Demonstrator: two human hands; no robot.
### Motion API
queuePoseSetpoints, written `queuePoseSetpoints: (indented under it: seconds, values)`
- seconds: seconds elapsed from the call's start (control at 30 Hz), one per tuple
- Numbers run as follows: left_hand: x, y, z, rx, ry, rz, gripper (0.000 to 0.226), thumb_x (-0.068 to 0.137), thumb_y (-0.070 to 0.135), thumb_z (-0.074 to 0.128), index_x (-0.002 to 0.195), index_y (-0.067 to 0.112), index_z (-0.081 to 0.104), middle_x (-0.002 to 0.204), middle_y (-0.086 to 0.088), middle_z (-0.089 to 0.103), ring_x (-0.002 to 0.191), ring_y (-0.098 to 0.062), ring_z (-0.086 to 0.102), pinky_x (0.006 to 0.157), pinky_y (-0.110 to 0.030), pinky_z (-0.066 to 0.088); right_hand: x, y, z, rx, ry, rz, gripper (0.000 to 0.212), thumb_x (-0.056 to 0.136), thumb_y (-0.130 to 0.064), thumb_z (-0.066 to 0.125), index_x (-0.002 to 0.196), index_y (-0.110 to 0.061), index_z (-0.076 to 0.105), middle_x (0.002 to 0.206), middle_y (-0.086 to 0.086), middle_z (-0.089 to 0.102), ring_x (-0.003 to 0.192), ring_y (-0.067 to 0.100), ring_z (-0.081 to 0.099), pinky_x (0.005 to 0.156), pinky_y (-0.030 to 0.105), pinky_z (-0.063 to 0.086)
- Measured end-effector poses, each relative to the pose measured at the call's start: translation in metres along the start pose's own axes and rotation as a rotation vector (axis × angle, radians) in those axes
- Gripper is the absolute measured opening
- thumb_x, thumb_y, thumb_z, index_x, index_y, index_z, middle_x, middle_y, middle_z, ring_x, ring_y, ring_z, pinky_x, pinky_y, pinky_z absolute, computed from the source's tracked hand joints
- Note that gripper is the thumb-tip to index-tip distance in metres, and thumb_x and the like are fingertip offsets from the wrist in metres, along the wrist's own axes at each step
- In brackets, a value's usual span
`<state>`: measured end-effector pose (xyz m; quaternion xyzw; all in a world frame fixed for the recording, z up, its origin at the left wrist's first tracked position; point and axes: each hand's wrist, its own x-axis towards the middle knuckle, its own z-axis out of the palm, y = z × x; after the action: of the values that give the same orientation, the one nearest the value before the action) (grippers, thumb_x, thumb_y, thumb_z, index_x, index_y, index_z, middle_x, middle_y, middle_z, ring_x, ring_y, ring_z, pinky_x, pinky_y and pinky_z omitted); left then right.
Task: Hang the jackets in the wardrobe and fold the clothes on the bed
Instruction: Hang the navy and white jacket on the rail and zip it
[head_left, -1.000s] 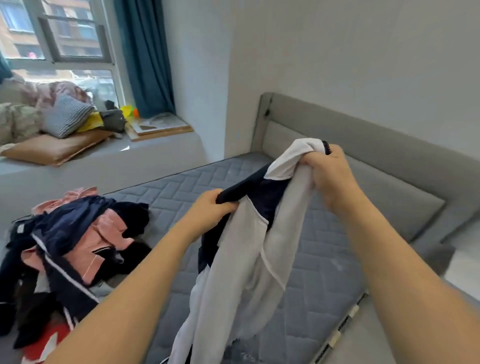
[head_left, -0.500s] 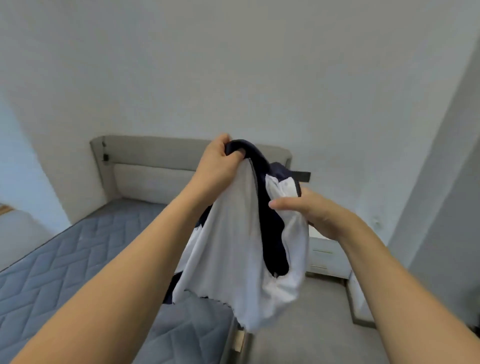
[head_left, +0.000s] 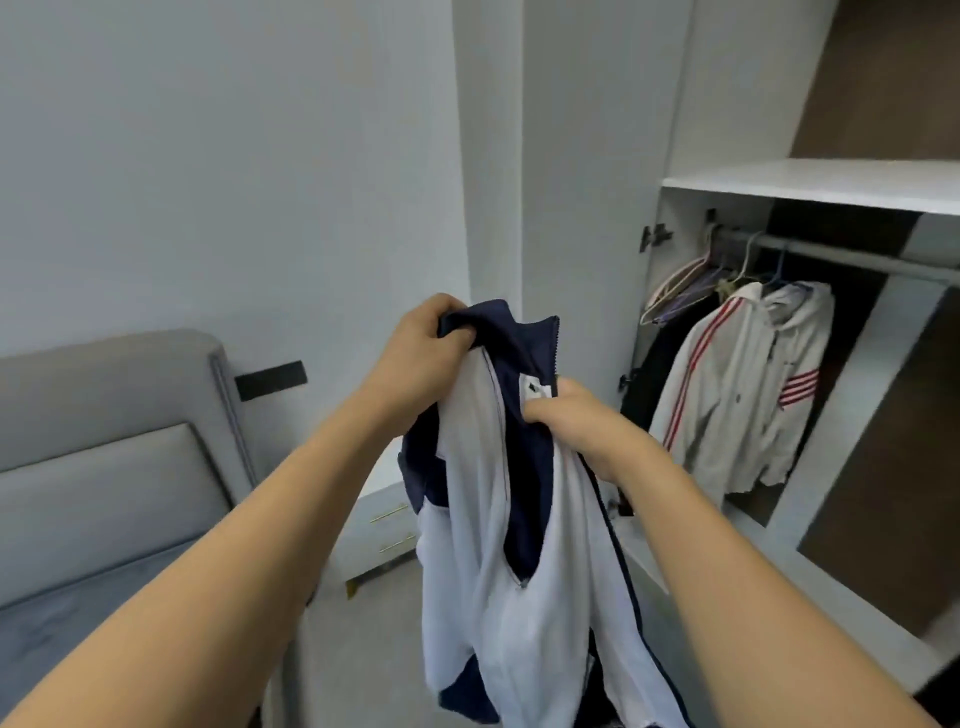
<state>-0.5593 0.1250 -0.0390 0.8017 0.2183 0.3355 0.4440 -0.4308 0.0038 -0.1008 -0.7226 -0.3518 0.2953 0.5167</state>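
Both hands hold a navy and white jacket (head_left: 519, 545) up in the air, between the bed (head_left: 104, 493) and the open wardrobe (head_left: 810, 182). The left hand (head_left: 421, 348) has its fingers curled tight round the dark collar at the top. The right hand (head_left: 576, 421) pinches the front edge just beside the zip, a little lower down — its thumb lies over the white fabric. The rest of the jacket hangs loose below the hands, clear of the floor. Inside the wardrobe, on the right, a white jacket with red stripes (head_left: 737, 395) hangs from the rail (head_left: 852, 257), and a few bare hangers (head_left: 680, 286) sit next to it towards the wardrobe's side wall. A white bedside cabinet (head_left: 384, 519) stands by the grey headboard (head_left: 114, 415) — partly hidden behind the held jacket.
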Motion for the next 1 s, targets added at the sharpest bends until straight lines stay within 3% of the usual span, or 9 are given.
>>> queuePoseSetpoints:
  seconds: [0.1,0.23,0.33,0.5,0.63,0.7,0.83,0.93,1.0]
  values:
    - [0.061,-0.013,0.065,-0.127,-0.165,-0.051,0.013,0.092,0.013,0.05,0.089,0.021,0.059,0.073,0.008,0.063,0.067,-0.01,0.057,0.06,-0.025,0.048,0.034,0.013,-0.052,-0.05,0.26,0.042,0.011,0.081,-0.005,0.056,0.076,-0.014,0.054,0.07,0.003,0.053,0.066,0.018,0.05,0.059,0.026,0.038]
    - [0.132,-0.023,0.153,-0.242,-0.325,-0.148,0.008,0.095,0.016,0.051,0.094,0.02,0.058,0.083,0.0,0.066,0.073,-0.018,0.061,0.061,-0.027,0.05,0.063,0.035,-0.128,-0.193,0.667,0.05,0.008,0.086,-0.015,0.058,0.092,-0.02,0.054,0.083,-0.003,0.058,0.073,0.014,0.055,0.057,0.025,0.037]
    - [0.17,-0.026,0.216,-0.317,-0.483,-0.247,0.01,0.095,0.016,0.052,0.1,0.019,0.059,0.095,-0.004,0.07,0.085,-0.021,0.066,0.065,-0.029,0.052,0.079,0.049,-0.179,-0.266,0.904,0.073,0.012,0.092,-0.027,0.058,0.098,-0.018,0.053,0.095,0.003,0.06,0.085,0.024,0.058,0.067,0.034,0.046]
    - [0.218,-0.027,0.299,-0.186,-0.816,-0.171,0.018,0.096,0.016,0.05,0.108,0.021,0.062,0.106,-0.008,0.072,0.095,-0.026,0.067,0.078,-0.04,0.055,0.109,0.065,-0.24,-0.344,1.139,0.068,0.008,0.093,-0.024,0.052,0.098,-0.018,0.052,0.095,0.002,0.059,0.085,0.024,0.055,0.057,0.03,0.035]
    - [0.265,-0.036,0.342,-0.062,-1.032,-0.15,0.032,0.087,-0.003,0.046,0.103,0.017,0.063,0.107,-0.008,0.071,0.1,-0.026,0.067,0.083,-0.041,0.059,0.14,0.077,-0.272,-0.349,1.185,0.046,0.008,0.093,-0.015,0.049,0.091,-0.022,0.048,0.089,-0.001,0.057,0.077,0.019,0.053,0.055,0.029,0.037]
    - [0.302,-0.042,0.362,-0.007,-1.057,-0.147,0.028,0.084,-0.009,0.047,0.095,0.013,0.06,0.101,-0.007,0.069,0.091,-0.019,0.065,0.077,-0.035,0.059,0.158,0.082,-0.289,-0.337,1.207,0.07,0.009,0.095,-0.014,0.05,0.093,-0.023,0.048,0.088,-0.002,0.057,0.076,0.016,0.055,0.056,0.028,0.041]
    - [0.397,-0.057,0.419,0.054,-0.916,-0.141,0.02,0.092,0.003,0.044,0.088,0.015,0.059,0.098,-0.007,0.063,0.084,-0.02,0.058,0.068,-0.029,0.048,0.204,0.093,-0.334,-0.364,1.221,0.169,0.006,0.096,-0.017,0.048,0.092,-0.021,0.048,0.08,-0.003,0.055,0.071,0.015,0.056,0.053,0.025,0.039]
    - [0.466,-0.075,0.477,0.081,-0.815,-0.108,0.02,0.095,0.005,0.044,0.079,0.015,0.052,0.099,-0.013,0.054,0.085,-0.024,0.052,0.081,-0.039,0.049,0.239,0.098,-0.368,-0.365,1.225,0.219,0.015,0.093,-0.017,0.05,0.081,-0.025,0.051,0.076,-0.004,0.057,0.07,0.016,0.057,0.052,0.025,0.038]
    - [0.504,-0.09,0.52,0.118,-0.81,-0.112,0.018,0.097,0.01,0.044,0.085,0.014,0.057,0.103,-0.013,0.052,0.083,-0.024,0.051,0.087,-0.037,0.049,0.264,0.104,-0.386,-0.361,1.246,0.228,0.019,0.089,-0.013,0.053,0.074,-0.025,0.052,0.073,-0.002,0.058,0.066,0.015,0.056,0.05,0.024,0.036]
